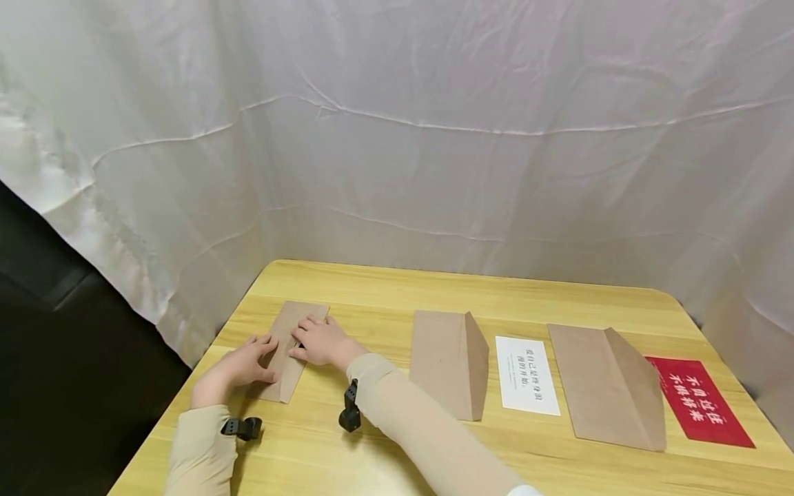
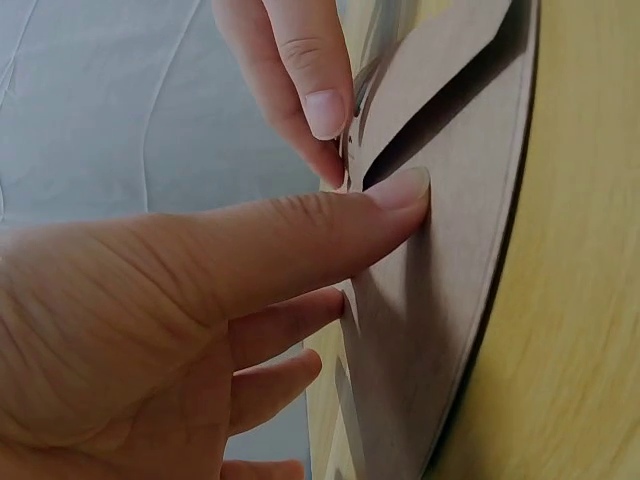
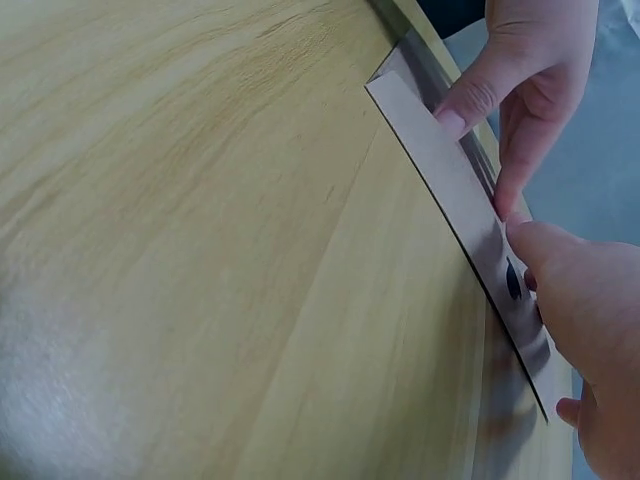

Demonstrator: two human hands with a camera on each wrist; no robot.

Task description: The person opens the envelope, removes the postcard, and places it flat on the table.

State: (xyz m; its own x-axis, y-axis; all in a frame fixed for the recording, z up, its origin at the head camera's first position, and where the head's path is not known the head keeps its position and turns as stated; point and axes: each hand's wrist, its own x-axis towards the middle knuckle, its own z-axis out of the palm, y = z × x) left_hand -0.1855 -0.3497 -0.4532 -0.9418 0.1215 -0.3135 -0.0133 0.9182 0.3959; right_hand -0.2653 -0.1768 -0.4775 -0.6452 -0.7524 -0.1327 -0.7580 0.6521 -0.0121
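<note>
In the head view, a flat, brown paper envelope [image 1: 280, 387] lies at the left side of the yellow wood-grain table [image 1: 372, 289], under both hands. The left hand [image 1: 238, 366] rests on it with fingers spread and thumb apart; the right hand [image 1: 321, 339] touches it with loosely bent fingers. To the right lie a second brown envelope with its flap unfolded [image 1: 437, 365], a white rectangular card with dark characters [image 1: 527, 375], a third, similar brown envelope [image 1: 589, 386] and a red card with white characters [image 1: 704, 403].

In the left wrist view, the left thumb lies nearly straight on the first envelope, beside a dark gap at a paper edge; the other fingers are parted from it.

In the right wrist view, the right thumb touches the envelope; whether the fingers pinch the paper, I cannot tell.
</note>
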